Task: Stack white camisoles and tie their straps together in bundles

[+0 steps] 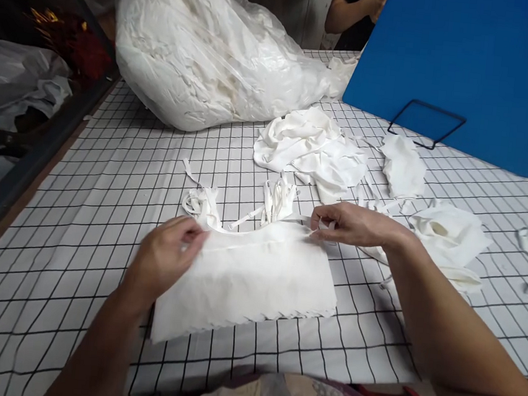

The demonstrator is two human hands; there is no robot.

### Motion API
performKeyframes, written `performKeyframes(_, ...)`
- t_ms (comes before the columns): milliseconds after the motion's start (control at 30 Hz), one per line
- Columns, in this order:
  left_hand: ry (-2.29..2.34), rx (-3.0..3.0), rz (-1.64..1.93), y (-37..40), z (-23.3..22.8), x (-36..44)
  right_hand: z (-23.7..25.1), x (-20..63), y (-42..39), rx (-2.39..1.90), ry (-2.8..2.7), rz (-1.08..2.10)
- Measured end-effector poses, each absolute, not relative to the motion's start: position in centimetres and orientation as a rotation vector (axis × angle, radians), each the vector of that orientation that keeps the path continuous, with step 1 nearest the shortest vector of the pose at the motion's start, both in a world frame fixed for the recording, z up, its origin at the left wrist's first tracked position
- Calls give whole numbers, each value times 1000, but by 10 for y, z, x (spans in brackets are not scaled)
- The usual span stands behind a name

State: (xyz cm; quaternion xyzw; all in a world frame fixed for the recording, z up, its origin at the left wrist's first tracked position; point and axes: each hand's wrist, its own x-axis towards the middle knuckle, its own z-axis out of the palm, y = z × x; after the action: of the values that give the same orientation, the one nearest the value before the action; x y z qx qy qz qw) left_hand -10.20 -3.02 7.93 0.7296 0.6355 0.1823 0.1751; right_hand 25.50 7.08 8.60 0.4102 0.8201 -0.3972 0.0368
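Note:
A stack of flat white camisoles [251, 278] lies in front of me, thin straps bunched along its curved top edge. At the upper left corner is my left hand [165, 254], thumb and fingers pinched together on the edge of the top camisole; it is slightly blurred. My right hand [350, 224] pinches the upper right corner, where a strap meets the cloth. Two bundles of white straps [275, 202] lie just beyond the top edge, between my hands. The layers below the top camisole show only along the lower edge.
A large clear plastic bag of white cloth [203, 49] rests at the back of the checked table [104, 207]. Crumpled white garments [310, 146] lie beyond the stack and to the right. A blue board [468, 62] with a wire stand is at the back right. Another person's arm [349, 13] shows behind.

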Motion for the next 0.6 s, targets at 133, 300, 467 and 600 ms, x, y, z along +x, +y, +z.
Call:
performKeyframes(133,2171,1963,631,-75,55,-150,75,260,61,1298,2403,-1247)
performKeyframes(300,1979,2401,808,-110,29,-135,71,265,63,1212,2436,-1276)
performKeyframes(467,1900,2443,724,-116,18,-122,67,272,70,1206,2404,-1208)
performKeyframes(600,1910,2389,689,-104,41,-109,79,277,74,1253,2495,-1161)
